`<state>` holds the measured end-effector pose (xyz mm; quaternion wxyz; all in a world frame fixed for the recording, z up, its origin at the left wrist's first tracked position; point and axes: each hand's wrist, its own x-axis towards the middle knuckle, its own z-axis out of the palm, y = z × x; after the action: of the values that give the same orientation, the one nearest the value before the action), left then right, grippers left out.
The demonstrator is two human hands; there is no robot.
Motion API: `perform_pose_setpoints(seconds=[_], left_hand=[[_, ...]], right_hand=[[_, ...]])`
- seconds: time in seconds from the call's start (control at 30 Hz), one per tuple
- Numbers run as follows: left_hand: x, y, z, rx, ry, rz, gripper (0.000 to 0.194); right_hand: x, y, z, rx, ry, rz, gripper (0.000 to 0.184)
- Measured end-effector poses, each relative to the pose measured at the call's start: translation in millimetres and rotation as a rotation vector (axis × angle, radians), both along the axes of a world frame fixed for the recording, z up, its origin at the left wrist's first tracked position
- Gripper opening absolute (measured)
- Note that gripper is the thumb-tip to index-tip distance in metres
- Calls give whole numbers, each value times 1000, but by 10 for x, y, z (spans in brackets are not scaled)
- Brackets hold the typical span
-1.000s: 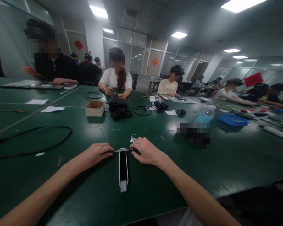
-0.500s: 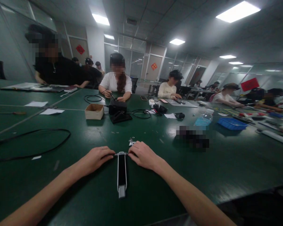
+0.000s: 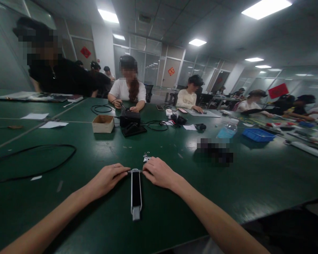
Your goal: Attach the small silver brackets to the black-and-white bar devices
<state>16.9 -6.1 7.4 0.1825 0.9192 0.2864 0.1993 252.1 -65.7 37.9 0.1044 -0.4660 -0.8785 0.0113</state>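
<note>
A long, narrow black strip in a white frame (image 3: 136, 190) lies lengthwise on the green table, with a grey end piece (image 3: 136, 213) towards me. At its far end, my left hand (image 3: 110, 178) pinches a thin grey rod-like piece (image 3: 129, 171) on the left side. Opposite it, my right hand (image 3: 160, 173) has its fingertips closed on a similar thin grey piece (image 3: 141, 171). Whether both are ends of one rod I cannot tell. Several small shiny metal parts (image 3: 146, 157) lie just beyond my right fingers, partly hidden by them.
Ahead stand an open wooden box (image 3: 103, 126) and a black device (image 3: 129, 120) with cables. A black cable (image 3: 75, 150) loops at left. To the right are a blurred dark object (image 3: 216, 151), a bottle of blue liquid (image 3: 227, 130) and a blue tray (image 3: 258, 135). Several people sit beyond.
The view has shifted slightly. Both hands keep almost the same hold at the far end of the white-framed strip. Across the table, a co-worker in cream has moved a hand slightly.
</note>
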Motion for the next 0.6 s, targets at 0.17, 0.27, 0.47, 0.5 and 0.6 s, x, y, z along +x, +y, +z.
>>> perform_pose_setpoints(seconds=[0.17, 0.27, 0.47, 0.5, 0.6], left_hand=[[42, -45, 49, -30, 15, 24, 34], [65, -70, 81, -53, 18, 30, 34], [88, -92, 92, -85, 32, 58, 34], [90, -94, 86, -85, 32, 66, 34], [91, -94, 56, -86, 10, 99, 34]], right_hand=[[3, 14, -19, 10, -12, 3, 17], [-9, 21, -22, 13, -14, 5, 18], [-25, 25, -37, 30, -40, 14, 19], [-24, 26, -41, 36, -45, 14, 19], [-17, 26, -45, 55, -54, 10, 19]])
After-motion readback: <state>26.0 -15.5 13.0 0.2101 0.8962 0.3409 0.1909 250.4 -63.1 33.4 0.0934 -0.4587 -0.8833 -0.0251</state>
